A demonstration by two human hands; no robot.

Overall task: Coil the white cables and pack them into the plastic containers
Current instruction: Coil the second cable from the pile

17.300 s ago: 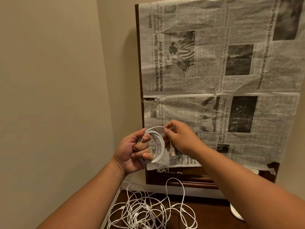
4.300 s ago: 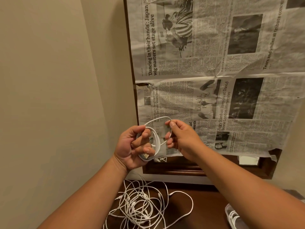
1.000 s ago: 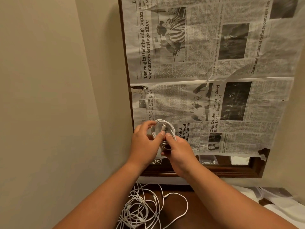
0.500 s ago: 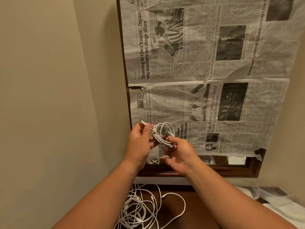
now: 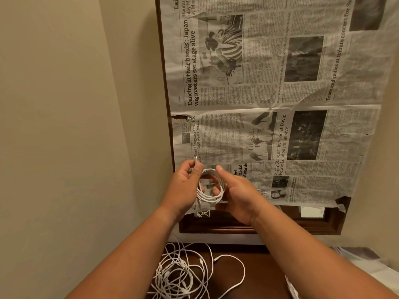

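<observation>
head cam: coil held up in air in front of newspaper, between both hands. left hand pinching plug, which sticks up just above coil. right hand fingers curled round coil's right side, thumb up. tangled cables loose on table below, well apart from coil

Both forearms are raised and converge on the coiled cable. Left hand sits just left of the coil, thumb and forefinger pinching the connector end above it. Right hand sits just right, fingers curled through the coil, thumb upright at its top edge.
</observation>
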